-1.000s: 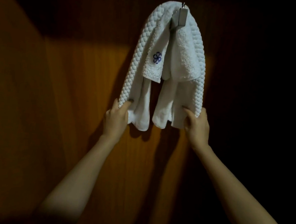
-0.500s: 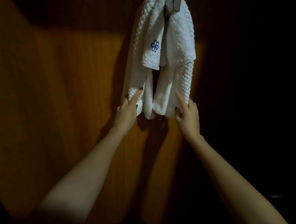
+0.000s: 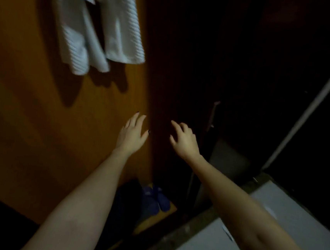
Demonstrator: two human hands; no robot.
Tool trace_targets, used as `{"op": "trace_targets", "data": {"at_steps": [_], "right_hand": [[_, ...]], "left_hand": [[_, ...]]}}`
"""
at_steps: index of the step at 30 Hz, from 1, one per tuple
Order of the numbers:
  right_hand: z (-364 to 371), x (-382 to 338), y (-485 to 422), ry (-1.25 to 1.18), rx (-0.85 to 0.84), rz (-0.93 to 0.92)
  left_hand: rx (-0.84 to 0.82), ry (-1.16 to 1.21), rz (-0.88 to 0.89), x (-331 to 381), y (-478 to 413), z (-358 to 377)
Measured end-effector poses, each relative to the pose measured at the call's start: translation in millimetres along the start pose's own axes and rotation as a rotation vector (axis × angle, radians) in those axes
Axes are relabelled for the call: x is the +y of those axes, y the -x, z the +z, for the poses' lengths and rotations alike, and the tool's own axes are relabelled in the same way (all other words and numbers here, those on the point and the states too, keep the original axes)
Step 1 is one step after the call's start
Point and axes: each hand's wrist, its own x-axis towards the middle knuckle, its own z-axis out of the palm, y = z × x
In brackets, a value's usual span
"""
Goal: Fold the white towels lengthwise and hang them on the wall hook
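Head view: towels up, both hands free.
We note the white towels (image 3: pixel 101 28) hanging against the wood wall (image 3: pixel 28 132), upper left. Our left hand (image 3: pixel 132 134) and right hand (image 3: pixel 183 140) sit well below them, fingers relaxed, holding nothing.

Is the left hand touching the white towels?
Apart. The head view shows the left hand open below the white towels, with bare wooden wall between them.
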Motion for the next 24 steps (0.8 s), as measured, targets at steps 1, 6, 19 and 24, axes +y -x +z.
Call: {"op": "trace_targets", "data": {"at_steps": [1,6,19,24], "right_hand": [[3,22,26,0.022,-0.042,0.043],[0,128,147,0.078,-0.155,0.358],[-47,355,316,0.109,-0.184,0.928],[-39,464,313,0.072,-0.306,0.98]], "left_hand": [[-0.074,-0.015,0.047,13,13,19],[-0.416,-0.04,0.305,98,67,116],[-0.831,0.071,0.613,314,125,319],[-0.951,0.094,0.522,360,112,413]]}}
